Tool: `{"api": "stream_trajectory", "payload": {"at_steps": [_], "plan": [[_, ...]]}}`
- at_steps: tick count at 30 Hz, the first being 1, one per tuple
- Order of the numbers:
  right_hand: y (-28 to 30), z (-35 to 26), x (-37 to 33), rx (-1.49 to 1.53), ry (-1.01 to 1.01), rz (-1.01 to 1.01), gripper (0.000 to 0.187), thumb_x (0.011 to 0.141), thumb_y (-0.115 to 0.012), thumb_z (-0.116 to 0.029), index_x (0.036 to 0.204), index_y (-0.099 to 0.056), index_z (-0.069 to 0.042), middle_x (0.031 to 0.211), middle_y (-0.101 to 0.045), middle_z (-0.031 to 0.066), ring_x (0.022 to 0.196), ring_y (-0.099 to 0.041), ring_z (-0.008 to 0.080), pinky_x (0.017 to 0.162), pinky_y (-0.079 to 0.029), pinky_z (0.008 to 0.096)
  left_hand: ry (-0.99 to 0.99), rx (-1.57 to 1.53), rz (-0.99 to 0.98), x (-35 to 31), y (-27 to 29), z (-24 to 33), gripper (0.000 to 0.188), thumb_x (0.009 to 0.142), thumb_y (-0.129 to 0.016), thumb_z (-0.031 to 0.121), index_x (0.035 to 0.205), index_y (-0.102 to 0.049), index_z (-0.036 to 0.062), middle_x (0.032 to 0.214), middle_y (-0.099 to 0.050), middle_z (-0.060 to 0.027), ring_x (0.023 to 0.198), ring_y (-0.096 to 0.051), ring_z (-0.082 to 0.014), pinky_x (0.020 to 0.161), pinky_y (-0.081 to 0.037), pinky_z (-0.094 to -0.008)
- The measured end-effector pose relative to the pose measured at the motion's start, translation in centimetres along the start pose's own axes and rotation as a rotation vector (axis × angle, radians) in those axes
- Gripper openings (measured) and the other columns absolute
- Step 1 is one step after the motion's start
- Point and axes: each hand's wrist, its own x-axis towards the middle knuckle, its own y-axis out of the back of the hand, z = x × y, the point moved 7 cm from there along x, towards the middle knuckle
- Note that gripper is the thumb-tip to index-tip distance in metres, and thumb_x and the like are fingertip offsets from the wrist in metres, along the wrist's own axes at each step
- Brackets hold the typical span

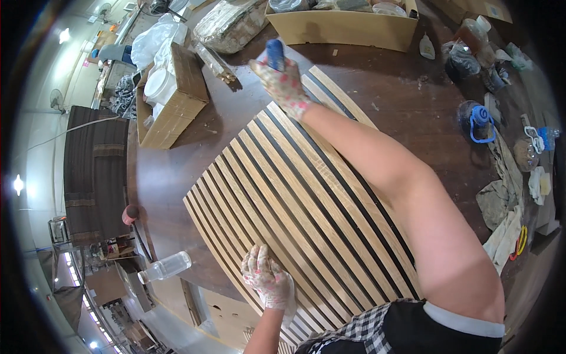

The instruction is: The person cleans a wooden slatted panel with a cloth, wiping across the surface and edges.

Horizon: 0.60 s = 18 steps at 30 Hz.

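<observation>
A large panel of pale wooden slats with dark gaps (pixel 298 194) lies aslant on the brown table (pixel 407 112). My right hand (pixel 282 88), in a pink-spotted white glove, reaches over the panel's far end. It is closed around a dark blue rounded object, like a handle (pixel 275 53); its lower part is hidden by the hand. My left hand (pixel 265 278), in a matching glove, rests on the slats near the panel's lower left edge. Its fingers lie stretched on the wood and it holds nothing.
A clear bottle (pixel 165 267) lies at the left edge near a red-headed mallet (pixel 131 215). Cardboard boxes (pixel 183 100) (pixel 345 30) and a wrapped bundle (pixel 230 25) stand at the back. At right are a blue-capped jug (pixel 476 121), cloths (pixel 498 203) and a small glue bottle (pixel 427 47).
</observation>
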Motion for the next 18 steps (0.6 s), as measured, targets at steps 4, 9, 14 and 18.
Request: {"api": "stream_trajectory", "payload": {"at_steps": [4, 9, 14, 18], "plan": [[-0.1, -0.3, 1.6, -0.325, 0.122, 0.034, 0.011, 0.076, -0.059, -0.015, 0.076, -0.053, -0.007, 0.064, -0.052, 0.0025, 0.051, -0.049, 0.0099, 0.045, -0.041, 0.0205, 0.003, -0.015, -0.022, 0.0, -0.2, 0.3, 0.036, 0.067, -0.053, 0.003, 0.103, -0.057, 0.0067, 0.107, -0.054, -0.0132, 0.103, -0.045, -0.0326, 0.091, -0.033, -0.0444], [-0.1, -0.2, -3.7, 0.422, -0.16, -0.247, 0.025, 0.078, -0.052, -0.026, 0.084, -0.048, -0.001, 0.077, -0.052, 0.0065, 0.066, -0.051, 0.0092, 0.057, -0.042, 0.0194, 0.002, 0.046, -0.003, -0.1, 0.6, -0.3, 0.037, 0.066, -0.053, 0.003, 0.103, -0.057, 0.0067, 0.108, -0.054, -0.0128, 0.102, -0.046, -0.033, 0.09, -0.034, -0.0444], [-1.6, 1.9, 1.5, 0.809, -0.476, 0.13, 0.013, 0.083, -0.05, -0.021, 0.08, -0.05, -0.008, 0.06, -0.054, 0.0008, 0.042, -0.049, 0.0088, 0.037, -0.041, 0.0186, -0.025, 0.025, 0.009, 0.0, -0.5, 0.1, 0.038, 0.065, -0.052, 0.002, 0.103, -0.057, 0.0072, 0.107, -0.054, -0.0135, 0.102, -0.047, -0.0329, 0.089, -0.035, -0.0447], [0.9, -2.5, -2.8, -0.189, 0.047, 0.048, 0.012, 0.081, -0.056, -0.017, 0.073, -0.049, -0.012, 0.054, -0.046, -0.0043, 0.042, -0.042, 0.0056, 0.041, -0.036, 0.0181, -0.019, 0.003, 0.02, 0.0, 0.1, 0.0, 0.037, 0.067, -0.051, 0.004, 0.103, -0.056, 0.0075, 0.107, -0.054, -0.0136, 0.102, -0.046, -0.0335, 0.089, -0.035, -0.0449]]}}
